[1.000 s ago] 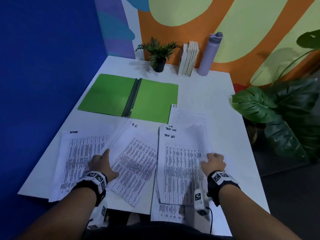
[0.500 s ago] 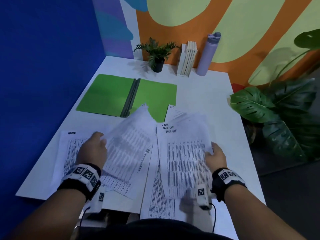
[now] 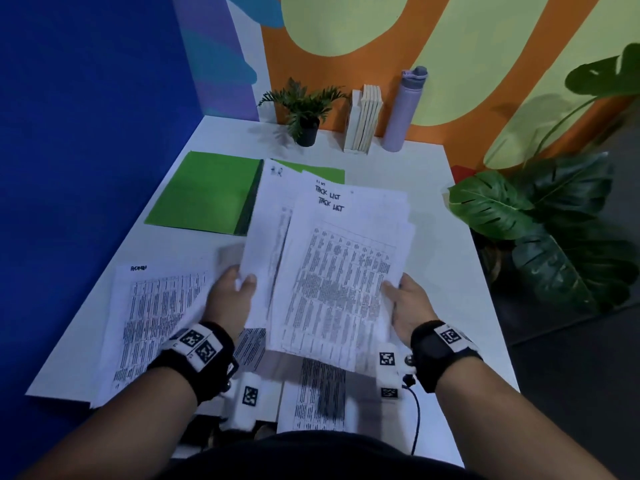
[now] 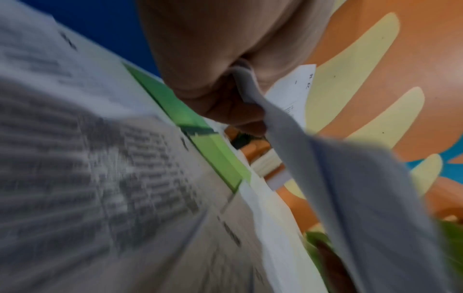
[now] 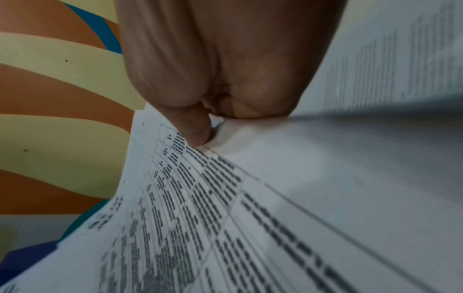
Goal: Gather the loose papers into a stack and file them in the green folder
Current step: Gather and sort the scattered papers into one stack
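Hands, left and right, pinch thin, bowed printed papers above flat green folder.

Folder: bright green, dark spine. Papers: white, dense black printed tables. Table: white. Bottle: lilac. Wall: orange with pale yellow shapes; side panel deep blue.
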{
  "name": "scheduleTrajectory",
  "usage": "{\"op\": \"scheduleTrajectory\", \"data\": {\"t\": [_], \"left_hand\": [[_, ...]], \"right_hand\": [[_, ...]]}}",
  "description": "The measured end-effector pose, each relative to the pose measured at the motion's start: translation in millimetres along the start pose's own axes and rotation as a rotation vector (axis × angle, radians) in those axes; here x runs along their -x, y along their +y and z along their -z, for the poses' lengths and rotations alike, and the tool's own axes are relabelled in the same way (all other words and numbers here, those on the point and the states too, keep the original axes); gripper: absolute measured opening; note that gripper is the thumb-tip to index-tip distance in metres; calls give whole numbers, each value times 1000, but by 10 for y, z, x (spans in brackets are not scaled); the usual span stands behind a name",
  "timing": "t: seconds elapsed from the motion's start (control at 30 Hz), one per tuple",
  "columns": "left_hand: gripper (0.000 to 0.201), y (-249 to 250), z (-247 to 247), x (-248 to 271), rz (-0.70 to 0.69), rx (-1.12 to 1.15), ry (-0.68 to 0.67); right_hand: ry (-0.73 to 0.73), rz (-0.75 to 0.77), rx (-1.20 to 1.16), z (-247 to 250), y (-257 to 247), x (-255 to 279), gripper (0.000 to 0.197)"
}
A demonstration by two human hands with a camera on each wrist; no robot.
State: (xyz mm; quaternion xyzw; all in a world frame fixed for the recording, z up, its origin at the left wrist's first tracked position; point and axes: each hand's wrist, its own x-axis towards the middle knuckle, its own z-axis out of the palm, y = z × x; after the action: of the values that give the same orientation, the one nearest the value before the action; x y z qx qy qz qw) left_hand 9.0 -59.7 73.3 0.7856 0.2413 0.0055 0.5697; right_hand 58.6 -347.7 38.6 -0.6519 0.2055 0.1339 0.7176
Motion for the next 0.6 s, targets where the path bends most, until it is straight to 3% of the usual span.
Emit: {"op": "scheduleTrajectory", "data": {"t": [0.07, 0.17, 0.23, 0.3, 0.43, 0.53, 0.6], "left_hand": [[40, -104, -93, 32, 46, -5, -141], [84, -406, -160, -67, 250, 85, -304], [81, -450, -175, -54, 337, 98, -379], [53, -370, -193, 64, 219, -8, -446], [29, -519, -176, 34, 154, -303, -235], [29, -607, 76, -174, 180, -464, -69], [30, -655, 273, -298, 209, -547, 16]], "right_hand": [[-44, -25, -52, -62, 70, 10, 36], [-41, -20, -38, -71, 162, 64, 42], [-46, -41, 20, -32, 257, 106, 37], [-61, -50, 94, -29, 333, 163, 32], [21, -10, 443, 24, 435, 149, 15], [308, 1, 851, 313, 481, 55, 25], [421, -143, 1064, 520, 493, 48, 37]]}}
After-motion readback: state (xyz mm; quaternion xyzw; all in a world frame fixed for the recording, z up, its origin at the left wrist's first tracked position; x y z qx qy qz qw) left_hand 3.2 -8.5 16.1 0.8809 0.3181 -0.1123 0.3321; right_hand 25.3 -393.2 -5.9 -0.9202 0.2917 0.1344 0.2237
